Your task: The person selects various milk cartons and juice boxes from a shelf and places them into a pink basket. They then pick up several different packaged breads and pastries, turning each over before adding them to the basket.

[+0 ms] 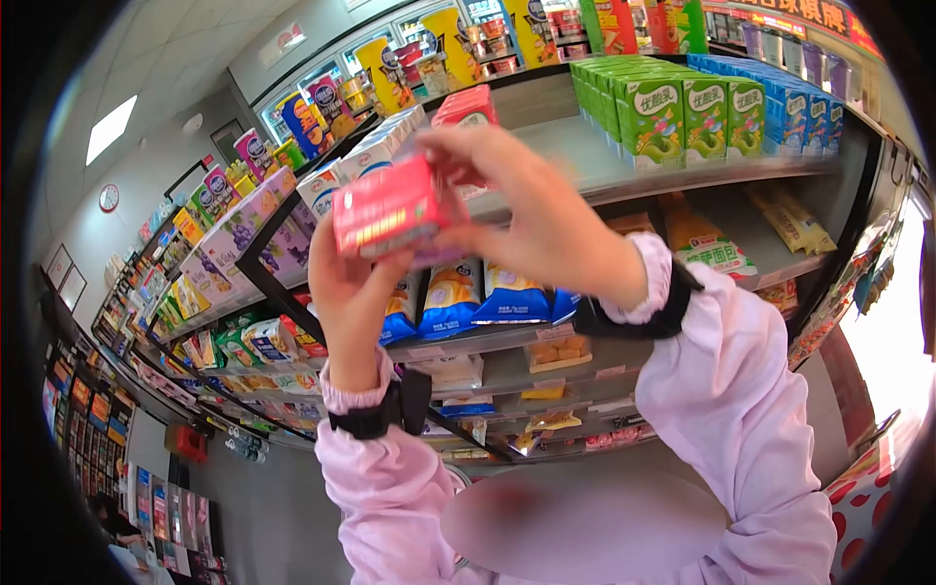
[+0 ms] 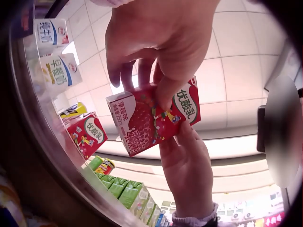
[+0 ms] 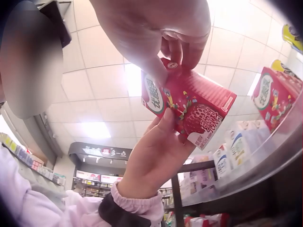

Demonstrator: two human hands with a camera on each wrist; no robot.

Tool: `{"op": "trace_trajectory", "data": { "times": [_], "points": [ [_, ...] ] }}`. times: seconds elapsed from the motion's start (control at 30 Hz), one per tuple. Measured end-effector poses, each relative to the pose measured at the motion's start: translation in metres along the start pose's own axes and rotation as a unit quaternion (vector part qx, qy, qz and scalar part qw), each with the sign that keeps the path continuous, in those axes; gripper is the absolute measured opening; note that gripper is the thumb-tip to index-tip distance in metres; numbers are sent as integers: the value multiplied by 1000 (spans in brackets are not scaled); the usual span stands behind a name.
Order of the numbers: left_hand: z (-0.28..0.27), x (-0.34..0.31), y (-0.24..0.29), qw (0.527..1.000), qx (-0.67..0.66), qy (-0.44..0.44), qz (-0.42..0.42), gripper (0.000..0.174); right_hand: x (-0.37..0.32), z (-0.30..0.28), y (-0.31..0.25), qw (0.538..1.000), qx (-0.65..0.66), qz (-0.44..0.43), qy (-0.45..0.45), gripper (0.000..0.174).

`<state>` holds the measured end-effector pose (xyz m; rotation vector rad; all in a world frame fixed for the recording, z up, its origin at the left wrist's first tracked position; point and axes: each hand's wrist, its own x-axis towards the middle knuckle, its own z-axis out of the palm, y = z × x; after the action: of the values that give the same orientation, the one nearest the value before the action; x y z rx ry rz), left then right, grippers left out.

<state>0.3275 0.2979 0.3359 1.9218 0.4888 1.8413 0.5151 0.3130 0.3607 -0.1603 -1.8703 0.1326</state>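
A person holds a rectangular red cardboard drink carton (image 1: 385,210) left of centre in the head view. Both hands grasp it — the left hand (image 1: 343,297) grips it from below, at the left, while the right hand (image 1: 546,219) pinches it from the right. Behind it runs a grey shelf (image 1: 534,148) with another red carton (image 1: 466,104) at the upper middle, a block of green cardboard cartons (image 1: 682,107) at the upper right and blue cardboard cartons (image 1: 788,109) beside them. Blue-and-yellow plastic packets (image 1: 451,297) lie lower, near the frame's centre.
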Motion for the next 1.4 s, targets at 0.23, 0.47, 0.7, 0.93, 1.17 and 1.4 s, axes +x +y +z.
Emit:
{"op": "trace_trajectory", "data": {
  "times": [0.23,0.47,0.7,0.93,1.17,1.4],
  "points": [
    [-55,-147,0,976,40,35,-211,59,-93,77,-21,973,147,142,-108,57],
    [-92,-301,0,876,-21,172,-450,52,-222,194,-26,819,333,427,-189,57],
    [-121,-431,16,725,-121,327,-594,33,-327,287,-57,570,435,623,-314,57],
    [-159,-518,17,597,-172,470,-627,25,-395,367,-85,494,401,629,-447,44],
    [-217,-561,-4,532,-191,485,-667,27,-404,442,-85,404,404,695,-437,37],
    [-266,-600,-52,511,-240,475,-675,27,-433,493,-63,345,377,774,-374,27]
  ]
}}
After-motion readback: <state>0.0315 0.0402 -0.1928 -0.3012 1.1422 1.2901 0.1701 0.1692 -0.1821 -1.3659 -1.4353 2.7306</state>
